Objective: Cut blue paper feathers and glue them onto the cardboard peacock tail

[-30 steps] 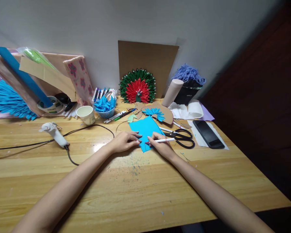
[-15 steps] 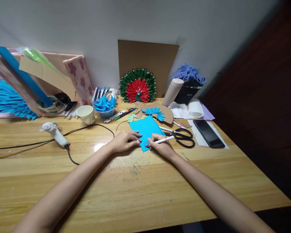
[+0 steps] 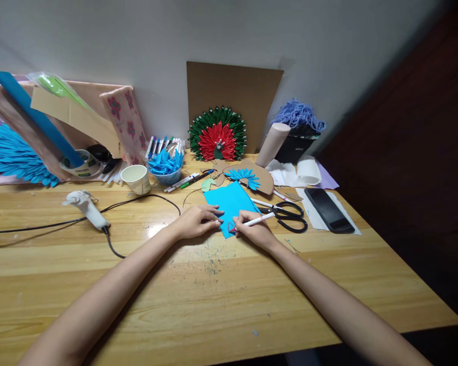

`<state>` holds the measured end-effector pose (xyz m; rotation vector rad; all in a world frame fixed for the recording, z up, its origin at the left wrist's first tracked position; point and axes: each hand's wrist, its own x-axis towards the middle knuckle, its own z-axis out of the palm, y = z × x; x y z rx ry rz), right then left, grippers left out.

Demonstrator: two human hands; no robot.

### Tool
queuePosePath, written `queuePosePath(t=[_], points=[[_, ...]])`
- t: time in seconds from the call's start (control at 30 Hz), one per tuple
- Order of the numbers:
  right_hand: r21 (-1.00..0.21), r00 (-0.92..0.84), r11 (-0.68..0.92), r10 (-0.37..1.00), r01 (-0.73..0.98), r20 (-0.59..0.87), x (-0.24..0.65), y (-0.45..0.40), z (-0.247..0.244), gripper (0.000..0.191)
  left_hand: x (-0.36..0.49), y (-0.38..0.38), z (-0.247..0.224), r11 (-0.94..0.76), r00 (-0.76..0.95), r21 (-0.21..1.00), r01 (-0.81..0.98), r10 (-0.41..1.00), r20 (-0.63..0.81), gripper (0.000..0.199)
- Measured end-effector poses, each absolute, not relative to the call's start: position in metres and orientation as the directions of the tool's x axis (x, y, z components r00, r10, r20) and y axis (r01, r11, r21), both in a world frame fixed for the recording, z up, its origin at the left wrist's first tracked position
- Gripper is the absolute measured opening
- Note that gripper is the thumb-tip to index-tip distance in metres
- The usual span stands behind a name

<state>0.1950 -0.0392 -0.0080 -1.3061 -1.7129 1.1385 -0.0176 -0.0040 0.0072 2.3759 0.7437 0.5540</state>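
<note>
A bright blue sheet (image 3: 232, 198), paper or felt, lies on the table before me. My left hand (image 3: 197, 222) rests at its left edge with fingers stretched out, pressing on it. In my right hand (image 3: 254, 229) is a white marker (image 3: 260, 219) with a red tip, which touches the sheet near its lower corner. A small red outline shows at the tip. Black-handled scissors (image 3: 290, 216) lie just right of the sheet, their blades partly hidden by it. Behind the sheet is a cardboard fan shape (image 3: 265, 178) bearing blue petals (image 3: 246, 178).
A phone (image 3: 329, 210) lies at the right. Left stand a glue gun (image 3: 87, 208) with its black cord, a paper cup (image 3: 135, 179) and a bowl (image 3: 168, 177) of blue pieces. A red and green peacock (image 3: 218, 137) leans on cardboard (image 3: 232, 86) by a tilted pinkish cylinder (image 3: 274, 145).
The marker tip has shifted very slightly on the blue sheet, by the red outline. My left hand stays in place.
</note>
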Motion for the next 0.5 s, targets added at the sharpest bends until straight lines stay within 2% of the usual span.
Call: queuePosePath(t=[0.5], points=[[-0.920, -0.289, 0.128, 0.957, 0.371, 0.017, 0.1955, -0.0406, -0.0084, 0.030, -0.0174, -0.0049, 0.0080, -0.654, 0.748, 0.668, 0.355, 0.627, 0.216, 0.027]])
